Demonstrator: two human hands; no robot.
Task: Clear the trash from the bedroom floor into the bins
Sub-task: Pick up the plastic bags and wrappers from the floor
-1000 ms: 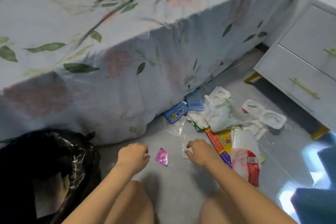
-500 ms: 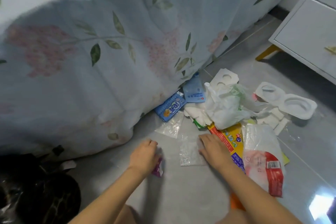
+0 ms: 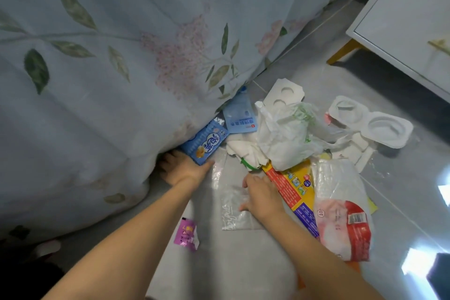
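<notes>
Head view shows we have barely begun: the trash pile (image 3: pixel 287 143) lies on the floor (image 3: pixel 231 270) beside the bed, left hand (image 3: pixel 181 168) grasping the blue wrapper (image 3: pixel 204 143), right hand (image 3: pixel 261 196) flat, fingers released, on the clear bag (image 3: pixel 231 212), no bin visible.

Grey tiled floor (image 3: pixel 243 270) carries the litter – pink sachet (image 3: pixel 186 235) lies apart near the bedspread edge, clear zip bag (image 3: pixel 231 212) flat beside it. Blue snack packet (image 3: pixel 207 145) and pale blue pouch (image 3: pixel 239 117) sit at the bedspread hem. Yellow-red wrapper (image 3: pixel 295 186), red-white bag (image 3: pixel 341 209), crumpled white plastic bag (image 3: pixel 285 136) and white moulded tray (image 3: pixel 372 124) cluster together – partly overlapping
</notes>
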